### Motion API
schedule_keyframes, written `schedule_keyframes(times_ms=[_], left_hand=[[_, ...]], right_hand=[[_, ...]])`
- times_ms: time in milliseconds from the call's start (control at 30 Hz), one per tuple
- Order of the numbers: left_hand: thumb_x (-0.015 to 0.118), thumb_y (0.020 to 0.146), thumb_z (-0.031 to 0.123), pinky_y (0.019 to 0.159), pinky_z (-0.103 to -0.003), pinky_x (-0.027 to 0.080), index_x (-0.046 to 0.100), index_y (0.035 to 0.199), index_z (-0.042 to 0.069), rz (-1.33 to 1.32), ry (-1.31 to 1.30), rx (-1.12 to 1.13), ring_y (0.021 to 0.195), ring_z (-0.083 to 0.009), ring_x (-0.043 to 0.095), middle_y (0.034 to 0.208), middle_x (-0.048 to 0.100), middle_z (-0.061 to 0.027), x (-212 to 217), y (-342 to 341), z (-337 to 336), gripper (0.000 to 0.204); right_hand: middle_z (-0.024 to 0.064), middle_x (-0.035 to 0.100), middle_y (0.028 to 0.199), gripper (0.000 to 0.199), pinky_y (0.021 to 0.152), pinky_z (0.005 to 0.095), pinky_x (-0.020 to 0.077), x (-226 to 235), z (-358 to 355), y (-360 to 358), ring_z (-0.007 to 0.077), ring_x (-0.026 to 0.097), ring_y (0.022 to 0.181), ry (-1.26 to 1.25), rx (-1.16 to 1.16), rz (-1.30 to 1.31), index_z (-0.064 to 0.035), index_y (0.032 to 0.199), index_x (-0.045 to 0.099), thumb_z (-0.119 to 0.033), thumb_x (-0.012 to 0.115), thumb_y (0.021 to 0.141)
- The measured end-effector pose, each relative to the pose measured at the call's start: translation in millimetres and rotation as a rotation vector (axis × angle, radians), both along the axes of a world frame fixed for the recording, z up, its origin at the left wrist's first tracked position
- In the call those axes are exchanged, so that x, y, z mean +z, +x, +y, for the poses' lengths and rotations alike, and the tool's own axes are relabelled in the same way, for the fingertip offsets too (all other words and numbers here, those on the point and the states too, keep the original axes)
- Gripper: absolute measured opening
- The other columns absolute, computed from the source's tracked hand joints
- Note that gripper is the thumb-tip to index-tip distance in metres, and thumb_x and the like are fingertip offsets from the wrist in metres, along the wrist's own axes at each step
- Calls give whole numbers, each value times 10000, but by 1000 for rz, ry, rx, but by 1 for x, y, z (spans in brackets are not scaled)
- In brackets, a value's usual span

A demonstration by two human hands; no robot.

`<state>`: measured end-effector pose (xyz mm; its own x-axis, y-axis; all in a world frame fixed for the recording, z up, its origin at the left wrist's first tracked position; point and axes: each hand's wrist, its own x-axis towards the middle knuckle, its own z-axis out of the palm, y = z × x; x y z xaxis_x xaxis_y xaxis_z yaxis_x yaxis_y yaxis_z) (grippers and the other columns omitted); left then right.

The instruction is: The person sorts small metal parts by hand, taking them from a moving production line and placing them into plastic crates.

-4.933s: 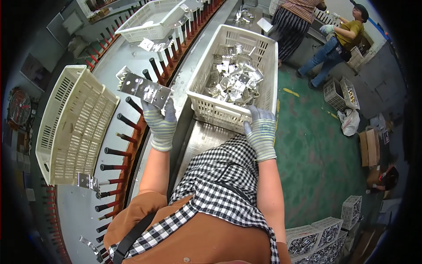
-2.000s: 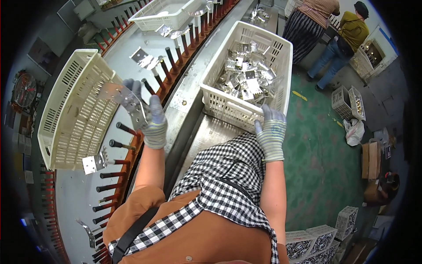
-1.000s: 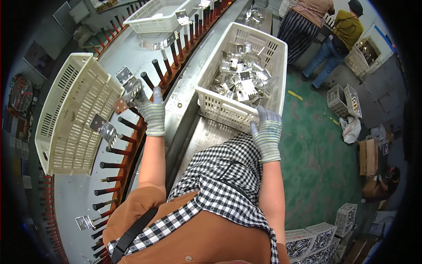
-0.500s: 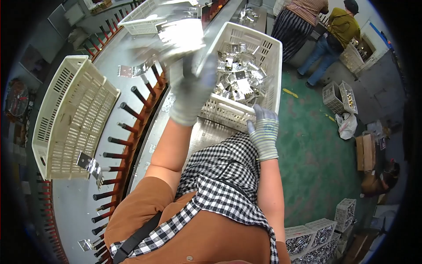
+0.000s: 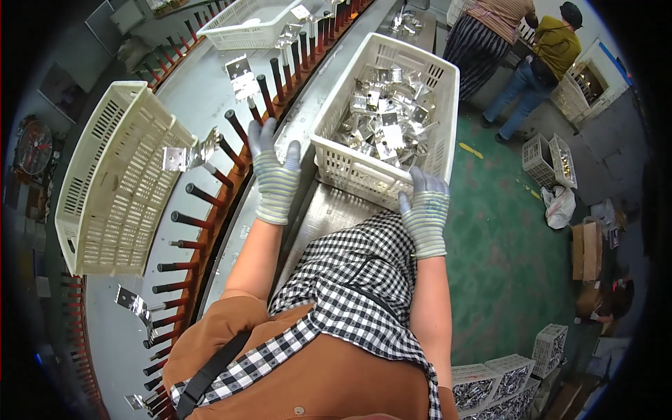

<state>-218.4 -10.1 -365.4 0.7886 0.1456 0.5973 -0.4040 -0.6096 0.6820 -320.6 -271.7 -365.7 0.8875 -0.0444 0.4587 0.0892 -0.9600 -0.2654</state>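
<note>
Both gloved: left hand [image 5: 275, 176] spread open, holding nothing; right hand [image 5: 425, 210] grips the basket [image 5: 427, 150] rim.

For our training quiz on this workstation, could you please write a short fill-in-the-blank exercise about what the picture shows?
1. The white basket in front of the person is filled with shiny ____ parts.
2. The right hand rests on the near ____ of that basket.
3. The left hand holds ____.
4. The empty basket on the conveyor lies to the person's ____.

Missing words: metal; rim; nothing; left
</note>
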Motion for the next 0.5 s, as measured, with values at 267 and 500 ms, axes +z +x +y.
schedule_keyframes(times_ms=[267, 500], left_hand=[[648, 809, 292, 1094, -420, 241, 434, 1319, -6, 33, 107, 258, 1314, -410, 296, 1374, 349, -297, -12, 37, 40, 628], [638, 812, 105, 1012, -346, 336, 541, 1222, -18, -182, -162, 256, 1137, -236, 492, 1241, 533, -140, 20, 37, 58, 439]], right_hand=[[124, 563, 1005, 496, 941, 450, 358, -1, 1, 1, 315, 513, 983, 5, 3, 2, -85, 1152, 511, -155, 670, 688], [123, 564, 1017, 513, 952, 448, 354, -1, 0, 1, 312, 512, 991, 3, 7, 5, -84, 1169, 507, -151, 670, 687]])
